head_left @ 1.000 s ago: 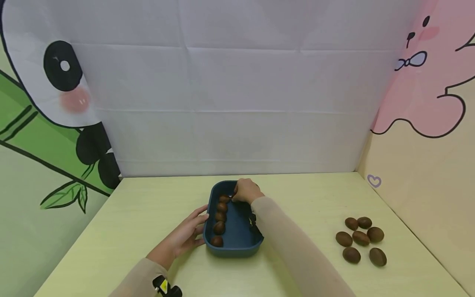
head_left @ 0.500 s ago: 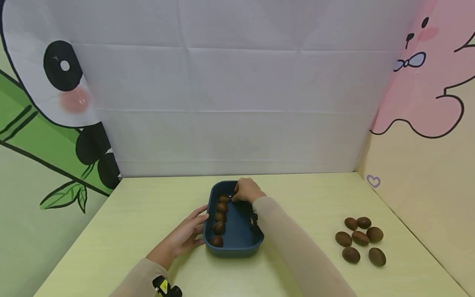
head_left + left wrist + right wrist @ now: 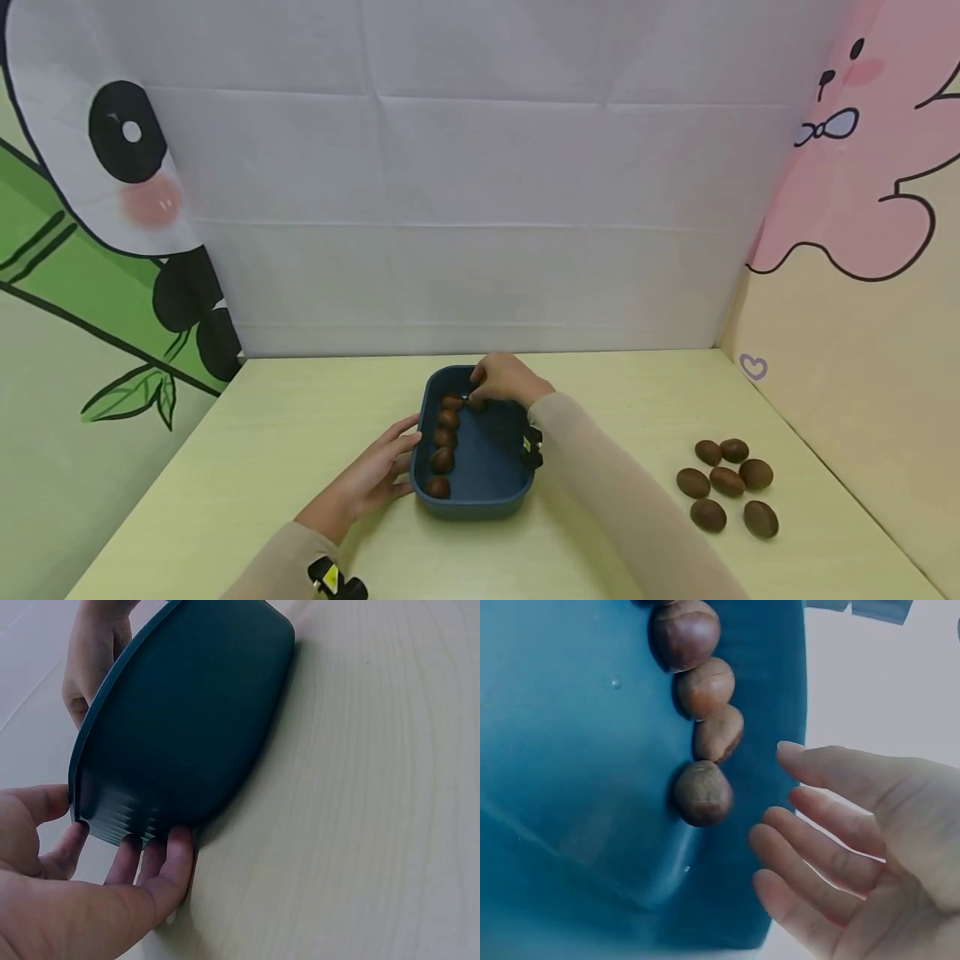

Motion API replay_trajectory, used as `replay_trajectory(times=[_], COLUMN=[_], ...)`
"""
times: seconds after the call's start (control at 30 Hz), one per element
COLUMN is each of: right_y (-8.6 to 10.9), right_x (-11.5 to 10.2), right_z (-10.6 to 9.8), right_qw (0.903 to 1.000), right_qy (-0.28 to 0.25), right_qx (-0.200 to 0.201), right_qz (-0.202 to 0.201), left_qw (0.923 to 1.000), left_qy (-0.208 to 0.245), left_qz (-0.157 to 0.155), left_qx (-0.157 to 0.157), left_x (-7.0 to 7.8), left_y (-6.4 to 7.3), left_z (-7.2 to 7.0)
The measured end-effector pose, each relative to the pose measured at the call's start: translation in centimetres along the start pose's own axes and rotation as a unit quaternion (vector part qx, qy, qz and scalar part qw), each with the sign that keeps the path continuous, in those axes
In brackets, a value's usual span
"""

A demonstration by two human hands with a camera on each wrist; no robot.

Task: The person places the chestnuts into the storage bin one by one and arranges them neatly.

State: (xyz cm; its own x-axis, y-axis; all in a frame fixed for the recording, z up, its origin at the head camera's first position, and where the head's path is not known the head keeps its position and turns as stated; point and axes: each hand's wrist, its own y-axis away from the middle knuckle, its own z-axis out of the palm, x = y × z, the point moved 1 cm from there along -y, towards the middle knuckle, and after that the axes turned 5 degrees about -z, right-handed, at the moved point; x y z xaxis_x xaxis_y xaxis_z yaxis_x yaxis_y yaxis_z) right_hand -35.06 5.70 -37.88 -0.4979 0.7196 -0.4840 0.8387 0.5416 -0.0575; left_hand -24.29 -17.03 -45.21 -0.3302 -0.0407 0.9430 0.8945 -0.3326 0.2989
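Note:
A dark blue box (image 3: 487, 479) stands on the table. A row of chestnuts (image 3: 443, 460) runs along its left side. Fingertips of my left hand (image 3: 380, 471) touch the box's outer left wall; in the left wrist view that hand's fingers (image 3: 176, 855) rest against the wall from outside. Over the box's far end hangs my right hand (image 3: 510, 381), its thumb and index finger apart. One chestnut (image 3: 476, 404) lies just under it, beside the row's far end. In the right wrist view the right hand (image 3: 862, 847) holds nothing, and a chestnut (image 3: 703, 793) lies near its fingertips.
Several loose chestnuts (image 3: 726, 482) lie in a cluster on the right of the pale wooden table (image 3: 322, 417). A white sheet (image 3: 480, 208) hangs behind the table. Painted walls stand on both sides.
My right hand has shifted slightly to the right and its finger and thumb have parted, so a chestnut shows beneath them. The left hand and the box have not moved.

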Motion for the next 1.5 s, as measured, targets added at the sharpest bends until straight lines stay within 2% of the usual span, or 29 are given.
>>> replay_trajectory(times=[0.23, 0.6, 0.83, 1.17, 1.33, 1.5], right_y=[2.3, 8.0, 12.5, 19.4, 22.7, 24.9], right_x=[0.2, 2.3, 5.2, 10.6, 12.1, 13.5], right_z=[-1.4, -4.4, -5.4, -5.4, -5.8, -6.0], right_qw=[0.9989, 0.9987, 0.9992, 0.9992, 0.9983, 0.9957], right_qy=[0.007, 0.014, 0.014, 0.012, 0.022, 0.054], right_qx=[-0.002, 0.019, 0.034, 0.029, 0.026, 0.033], right_qz=[-0.045, -0.046, -0.018, 0.023, 0.047, 0.067], left_qw=[0.9999, 1.0, 0.9999, 0.9999, 0.9999, 0.9999], left_qy=[0.009, 0.003, 0.007, 0.008, 0.01, 0.011], left_qz=[-0.003, -0.004, -0.005, -0.009, -0.01, -0.011], left_qx=[-0.01, -0.006, -0.009, -0.01, -0.008, -0.008], left_x=[-0.1, 0.1, 0.1, 0.2, 0.0, 0.0], left_y=[-0.1, -0.2, -0.2, -0.1, -0.1, -0.1], left_z=[0.0, -0.1, -0.1, -0.2, -0.1, -0.2])
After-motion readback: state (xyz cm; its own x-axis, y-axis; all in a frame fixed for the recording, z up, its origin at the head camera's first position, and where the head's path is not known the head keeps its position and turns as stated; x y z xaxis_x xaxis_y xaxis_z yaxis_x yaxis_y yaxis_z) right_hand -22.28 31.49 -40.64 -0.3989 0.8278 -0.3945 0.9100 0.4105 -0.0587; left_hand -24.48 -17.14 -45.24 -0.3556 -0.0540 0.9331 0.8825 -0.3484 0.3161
